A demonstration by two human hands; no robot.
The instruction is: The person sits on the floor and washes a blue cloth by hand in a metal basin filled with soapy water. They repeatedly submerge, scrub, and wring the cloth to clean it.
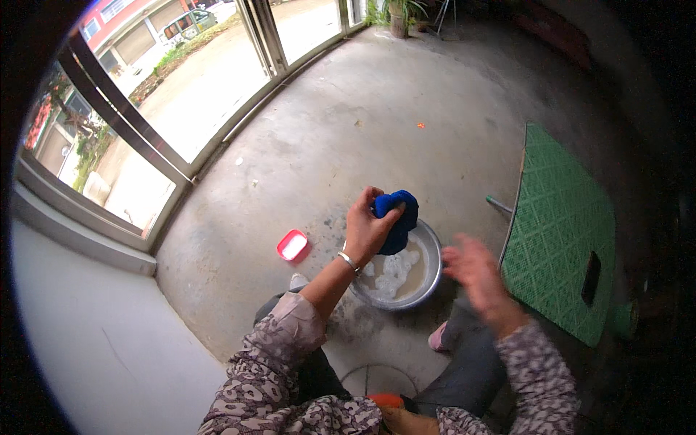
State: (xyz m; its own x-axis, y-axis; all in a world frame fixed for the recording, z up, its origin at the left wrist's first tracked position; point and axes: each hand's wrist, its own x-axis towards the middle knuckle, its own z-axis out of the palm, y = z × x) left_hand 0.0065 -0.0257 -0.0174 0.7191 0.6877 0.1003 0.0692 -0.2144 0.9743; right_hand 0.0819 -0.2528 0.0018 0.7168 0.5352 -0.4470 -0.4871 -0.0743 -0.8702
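Observation:
My left hand (371,225) grips a bunched blue cloth (399,212) above the left part of a round metal basin (433,272). Cloudy water with white suds (397,272) fills the bottom of the basin, which stands on the floor between my feet. Just right of the basin's rim, my right hand (473,266) is in the air, blurred, fingers spread, with nothing seen in it. A pink and white plastic dish (292,244) lies on the floor left of the basin; what it holds is too bright to tell.
A green patterned tabletop (565,234) with a dark oblong object (591,277) on it stands at the right. Glass doors in metal frames (266,70) run along the upper left, beside a white wall (103,321). A potted plant (398,19) is at the far end of the concrete floor.

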